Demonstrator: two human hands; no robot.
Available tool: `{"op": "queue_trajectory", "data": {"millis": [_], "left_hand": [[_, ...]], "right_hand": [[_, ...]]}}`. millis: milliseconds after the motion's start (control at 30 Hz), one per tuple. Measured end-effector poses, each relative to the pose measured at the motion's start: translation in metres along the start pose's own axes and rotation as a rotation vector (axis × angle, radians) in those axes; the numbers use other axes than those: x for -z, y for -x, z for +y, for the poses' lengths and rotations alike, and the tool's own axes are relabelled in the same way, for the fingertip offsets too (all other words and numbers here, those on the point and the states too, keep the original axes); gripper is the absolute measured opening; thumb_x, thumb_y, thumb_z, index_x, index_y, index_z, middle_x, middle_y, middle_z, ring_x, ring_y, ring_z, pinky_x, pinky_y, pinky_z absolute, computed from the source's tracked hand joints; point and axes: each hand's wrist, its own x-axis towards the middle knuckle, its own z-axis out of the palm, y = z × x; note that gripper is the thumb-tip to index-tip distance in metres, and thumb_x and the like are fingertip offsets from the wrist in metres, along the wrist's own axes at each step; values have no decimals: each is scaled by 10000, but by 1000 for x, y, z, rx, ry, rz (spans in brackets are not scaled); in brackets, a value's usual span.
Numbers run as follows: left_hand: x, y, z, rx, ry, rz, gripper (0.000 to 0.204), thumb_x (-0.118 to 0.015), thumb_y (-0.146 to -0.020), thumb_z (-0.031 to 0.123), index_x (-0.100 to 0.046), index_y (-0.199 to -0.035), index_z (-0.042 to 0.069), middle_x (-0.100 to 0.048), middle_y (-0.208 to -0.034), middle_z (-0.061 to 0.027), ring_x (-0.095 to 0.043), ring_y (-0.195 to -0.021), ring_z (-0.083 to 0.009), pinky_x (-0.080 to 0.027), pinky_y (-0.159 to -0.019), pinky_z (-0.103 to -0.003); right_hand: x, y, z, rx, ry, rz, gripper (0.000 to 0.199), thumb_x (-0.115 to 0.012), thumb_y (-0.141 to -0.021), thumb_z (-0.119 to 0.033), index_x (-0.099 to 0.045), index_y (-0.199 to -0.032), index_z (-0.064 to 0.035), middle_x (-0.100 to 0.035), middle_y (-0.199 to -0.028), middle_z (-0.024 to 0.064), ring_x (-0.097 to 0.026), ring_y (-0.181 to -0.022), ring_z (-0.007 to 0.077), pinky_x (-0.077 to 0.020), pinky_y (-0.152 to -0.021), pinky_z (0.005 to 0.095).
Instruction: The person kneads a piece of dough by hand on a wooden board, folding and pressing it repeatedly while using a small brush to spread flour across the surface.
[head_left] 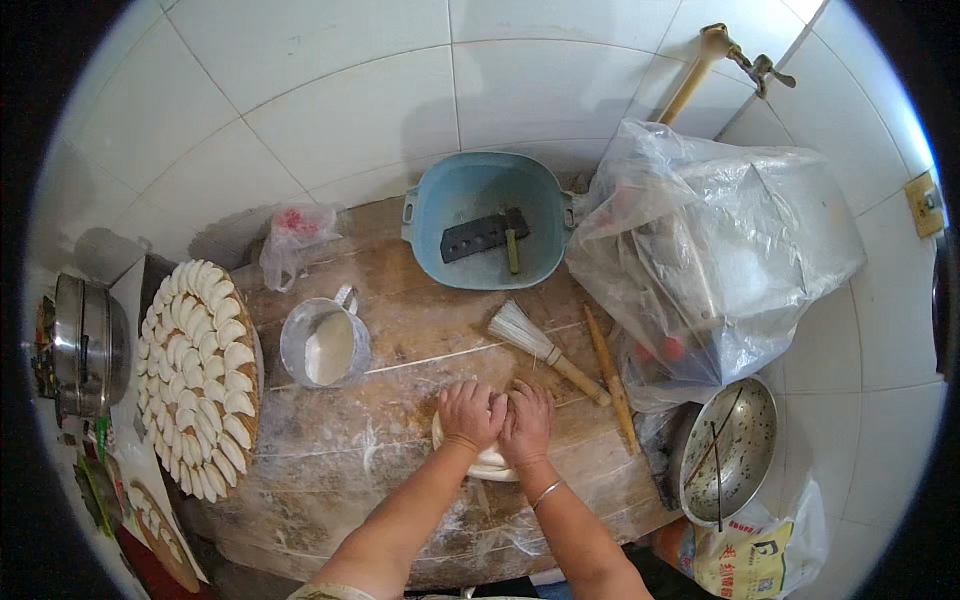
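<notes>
Both my hands press down side by side on a lump of white dough [489,462] lying on the floured wooden board [340,460]. My left hand [470,412] is curled into a fist on the dough's left part. My right hand [527,422], with a thin bangle at the wrist, lies over the right part with fingers bent. Most of the dough is hidden under the hands; only its near edge shows.
A round tray of folded dumplings [200,378] sits at the left. A metal cup of flour [325,345], a small brush [545,350], a rolling pin [611,378], a blue basin holding a scraper [487,220], plastic bags [700,250] and a metal bowl with chopsticks [727,450] surround the board.
</notes>
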Motion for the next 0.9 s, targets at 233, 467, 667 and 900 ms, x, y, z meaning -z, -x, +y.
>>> {"op": "queue_trajectory", "data": {"millis": [233,467,667,900], "left_hand": [[11,-17,2,147,61,-55,329,-502,-894,359,-643,-882,62,-655,-870,-188,-613,-835,-386,-438,-742,-512],[44,71,-10,54,220,-117,324,-489,-910,339,-663,-942,68,-649,-931,-162,-589,-927,-367,-442,-802,-492],[48,133,27,89,175,3,231,-553,-834,309,-663,-873,109,-627,-971,-78,-554,-932,-297,-391,-836,-459],[24,55,12,-34,71,-169,244,-536,-816,293,-644,-884,84,-622,-934,-86,-541,-924,-290,-373,-804,-429]], "right_hand": [[-4,-20,-8,34,91,112,193,-552,-879,-159,-610,-999,-18,-595,-1155,213,-528,-1090,411,-413,-940,459],[40,66,-57,-378,-133,-232,240,-507,-931,-243,-629,-1048,-73,-648,-969,198,-596,-896,403,-474,-796,465],[38,122,-36,95,0,-52,281,-538,-859,-227,-606,-1071,-56,-633,-1062,150,-577,-1012,346,-419,-908,465],[20,62,-14,-20,72,-132,239,-516,-874,-186,-599,-1067,-70,-556,-1234,156,-484,-1182,357,-320,-1038,500]]}}
